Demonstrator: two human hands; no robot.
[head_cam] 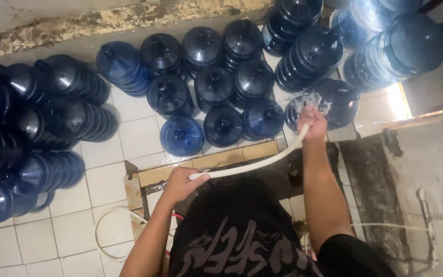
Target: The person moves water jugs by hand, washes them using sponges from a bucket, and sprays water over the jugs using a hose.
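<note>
A white hose (255,164) runs between both my hands. My left hand (183,183) grips its lower stretch near my waist. My right hand (312,122) holds the hose's far end up against a dark blue water jug (342,105), where water sprays over the jug's side. Several more large blue jugs (216,87) stand upright in a cluster on the white tiled floor just left of that jug.
Stacked blue jugs lie on their sides at the left (37,123) and at the top right (396,48). A loop of white hose (106,231) lies on the tiles at lower left. A dark wet drain area (375,184) and a concrete wall (437,169) are on the right.
</note>
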